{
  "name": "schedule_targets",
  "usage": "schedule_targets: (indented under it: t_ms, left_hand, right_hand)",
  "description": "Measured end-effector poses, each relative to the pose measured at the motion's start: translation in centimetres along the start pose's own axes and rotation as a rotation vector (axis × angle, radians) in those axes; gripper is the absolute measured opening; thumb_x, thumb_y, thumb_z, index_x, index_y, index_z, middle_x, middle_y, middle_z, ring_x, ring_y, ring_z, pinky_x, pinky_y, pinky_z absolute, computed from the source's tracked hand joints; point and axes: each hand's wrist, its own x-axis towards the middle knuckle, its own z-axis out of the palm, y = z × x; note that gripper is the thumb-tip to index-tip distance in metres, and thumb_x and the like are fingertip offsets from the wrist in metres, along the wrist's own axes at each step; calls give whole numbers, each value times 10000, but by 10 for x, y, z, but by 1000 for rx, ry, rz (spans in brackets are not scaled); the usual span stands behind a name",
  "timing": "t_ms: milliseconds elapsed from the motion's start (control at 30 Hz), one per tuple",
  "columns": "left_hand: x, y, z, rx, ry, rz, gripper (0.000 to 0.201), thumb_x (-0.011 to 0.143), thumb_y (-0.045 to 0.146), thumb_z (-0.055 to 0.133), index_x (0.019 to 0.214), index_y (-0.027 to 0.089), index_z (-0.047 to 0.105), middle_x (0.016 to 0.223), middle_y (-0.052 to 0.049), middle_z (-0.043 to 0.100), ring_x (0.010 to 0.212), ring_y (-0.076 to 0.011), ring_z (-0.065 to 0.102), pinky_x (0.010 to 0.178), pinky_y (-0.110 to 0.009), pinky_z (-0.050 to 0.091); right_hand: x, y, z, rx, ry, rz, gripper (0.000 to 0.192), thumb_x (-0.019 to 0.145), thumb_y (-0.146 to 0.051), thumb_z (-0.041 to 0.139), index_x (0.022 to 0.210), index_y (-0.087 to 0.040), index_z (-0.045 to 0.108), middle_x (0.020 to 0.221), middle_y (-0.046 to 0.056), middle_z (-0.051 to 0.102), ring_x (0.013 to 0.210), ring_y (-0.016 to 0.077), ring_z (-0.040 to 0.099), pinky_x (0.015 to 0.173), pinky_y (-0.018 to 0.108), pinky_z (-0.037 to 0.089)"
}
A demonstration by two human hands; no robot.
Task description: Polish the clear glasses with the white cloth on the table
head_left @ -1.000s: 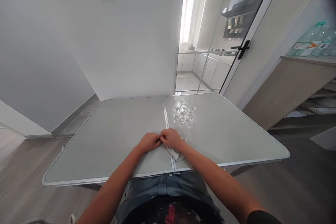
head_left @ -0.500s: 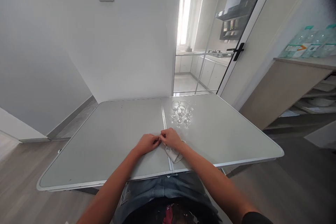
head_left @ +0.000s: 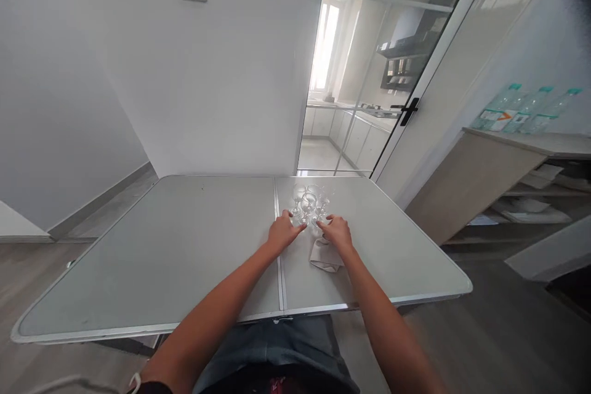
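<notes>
Several clear stemmed glasses (head_left: 309, 200) stand upright in a tight cluster on the grey table (head_left: 221, 240), right of its centre seam. At the cluster's front left is my left hand (head_left: 284, 231), thumb and fingers spread around the near glass bases. My right hand (head_left: 337, 232) is at the front right, its fingers apart and close to a glass base. Whether either hand touches glass is hard to make out. Under and just in front of my right hand lies a crumpled off-white cloth (head_left: 324, 255).
A metal strip (head_left: 280, 283) runs across the table. Behind the table are a white wall (head_left: 231, 86) and a glass door with a black handle (head_left: 409, 112). To the right, a wooden shelf unit (head_left: 498, 172) bears several plastic bottles (head_left: 501, 112).
My hands were together by the seam near the cloth. They have parted and moved forward to the glasses; the cloth now lies farther right. The view has shifted slightly.
</notes>
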Motion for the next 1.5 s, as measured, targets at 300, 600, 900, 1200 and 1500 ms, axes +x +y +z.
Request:
schedule_targets:
  t_ms: [300, 600, 900, 1200, 1500]
  left_hand:
    - [37, 24, 50, -43, 10, -10, 433, 874, 507, 649, 1129, 158, 667, 983, -152, 737, 961, -276, 692, 764, -314, 452]
    - [-6, 11, 6, -230, 13, 105, 320, 970, 384, 482, 848, 173, 688, 692, -25, 686, 558, -132, 636, 622, -252, 465]
    - [-36, -180, -181, -122, 471, -194, 237, 925, 322, 501, 886, 147, 656, 670, -14, 630, 524, -116, 579, 575, -229, 441]
    - [-54, -258, -213, -21, 598, -345, 248, 929, 300, 457, 906, 151, 654, 736, -69, 686, 572, -163, 620, 621, -260, 444]
    - [-49, -268, -204, 46, 572, -322, 254, 922, 303, 488, 915, 157, 696, 755, -84, 723, 659, -189, 652, 678, -269, 438]
  right_hand:
    - [12, -6, 25, 30, 39, -3, 342, 840, -472, 611, 1032, -248, 784, 905, 113, 774, 897, 257, 724, 697, 285, 484]
    - [-6, -1, 21, 22, 146, -87, 321, 881, -387, 517, 865, -217, 789, 911, 117, 779, 860, 267, 712, 749, 304, 468]
    - [-84, -134, 86, 312, -78, -492, 286, 878, -352, 539, 812, -210, 779, 878, 57, 779, 802, 209, 702, 805, 272, 478]
    - [-121, -280, 194, 360, -274, -553, 228, 876, -318, 598, 820, -204, 787, 851, 53, 783, 833, 176, 723, 790, 223, 491]
    - [-118, -306, 216, 146, -313, -528, 220, 890, -351, 613, 888, -221, 791, 879, 80, 780, 861, 195, 727, 709, 227, 484]
